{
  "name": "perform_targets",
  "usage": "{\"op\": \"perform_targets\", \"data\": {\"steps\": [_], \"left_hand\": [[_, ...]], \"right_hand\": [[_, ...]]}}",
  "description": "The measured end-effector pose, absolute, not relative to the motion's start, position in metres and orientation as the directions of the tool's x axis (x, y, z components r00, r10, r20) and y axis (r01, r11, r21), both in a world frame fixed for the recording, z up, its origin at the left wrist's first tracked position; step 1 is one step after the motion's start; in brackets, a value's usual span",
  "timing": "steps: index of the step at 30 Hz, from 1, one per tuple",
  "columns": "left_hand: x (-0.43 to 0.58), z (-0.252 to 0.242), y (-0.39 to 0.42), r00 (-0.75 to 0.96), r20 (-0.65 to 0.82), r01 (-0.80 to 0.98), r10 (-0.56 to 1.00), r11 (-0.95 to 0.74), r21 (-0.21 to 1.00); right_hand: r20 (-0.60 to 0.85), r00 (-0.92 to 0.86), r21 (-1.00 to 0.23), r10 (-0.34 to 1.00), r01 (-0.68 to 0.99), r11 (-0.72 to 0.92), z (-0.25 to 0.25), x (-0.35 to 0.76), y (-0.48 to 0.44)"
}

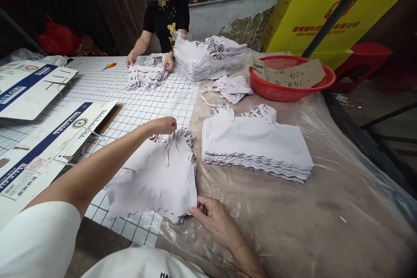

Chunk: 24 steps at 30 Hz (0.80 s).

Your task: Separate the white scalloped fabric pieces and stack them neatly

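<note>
A pile of pale white camisoles with thin straps lies in front of me, partly on the grid-lined table. My left hand is closed around a strap at the top of the uppermost camisole, pulling it slightly up. Thumb and fingers of my right hand pinch the lower right corner of the camisole. To the right lies a neat stack of camisoles, layers wavy at the front edge, straps bunched at the back. Behind that stack is a loose crumpled bunch of camisoles.
Across the table, a person in black handles another strappy pile beside a plastic-wrapped bundle. A red basket holds marked cardboard. Flattened cartons lie at left, yellow-handled snips farther back. Clear plastic sheeting covers the right side.
</note>
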<state>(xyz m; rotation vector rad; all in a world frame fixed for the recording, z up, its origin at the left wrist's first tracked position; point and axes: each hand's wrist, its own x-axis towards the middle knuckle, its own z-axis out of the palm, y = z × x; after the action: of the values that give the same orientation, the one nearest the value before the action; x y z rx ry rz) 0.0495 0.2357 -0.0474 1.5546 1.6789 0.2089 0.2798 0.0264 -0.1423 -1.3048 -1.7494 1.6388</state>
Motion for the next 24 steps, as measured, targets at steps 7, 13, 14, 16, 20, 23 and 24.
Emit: {"op": "perform_targets", "data": {"steps": [7, 13, 14, 16, 20, 23, 24], "left_hand": [[0.078, -0.027, 0.249, 0.238, -0.577, 0.546, 0.781, 0.384, 0.745], [0.001, 0.016, 0.172, -0.054, -0.126, 0.759, 0.991, 0.122, 0.64], [-0.022, 0.015, 0.145, -0.151, -0.096, 0.784, 0.984, 0.178, 0.594], [-0.064, 0.003, 0.086, -0.388, -0.094, 0.748, 0.917, 0.373, 0.548], [-0.108, -0.057, -0.007, -0.571, -0.321, 0.529, 0.756, 0.638, 0.56], [-0.098, -0.099, -0.033, -0.448, -0.42, 0.412, 0.79, 0.599, 0.687], [-0.091, -0.106, -0.036, -0.429, -0.426, 0.395, 0.797, 0.589, 0.704]], "right_hand": [[-0.33, -0.468, -0.919, 0.82, 0.358, -0.165, -0.14, 0.279, 0.027], [-0.38, -0.476, -0.89, 0.793, 0.422, -0.173, -0.151, 0.281, 0.03], [-0.382, -0.471, -0.887, 0.795, 0.428, -0.172, -0.154, 0.281, 0.03], [-0.385, -0.457, -0.884, 0.802, 0.431, -0.179, -0.16, 0.281, 0.031], [-0.398, -0.417, -0.884, 0.817, 0.413, -0.22, -0.165, 0.278, 0.033], [-0.393, -0.399, -0.891, 0.829, 0.387, -0.237, -0.162, 0.274, 0.036], [-0.393, -0.402, -0.895, 0.827, 0.373, -0.244, -0.159, 0.272, 0.037]]}}
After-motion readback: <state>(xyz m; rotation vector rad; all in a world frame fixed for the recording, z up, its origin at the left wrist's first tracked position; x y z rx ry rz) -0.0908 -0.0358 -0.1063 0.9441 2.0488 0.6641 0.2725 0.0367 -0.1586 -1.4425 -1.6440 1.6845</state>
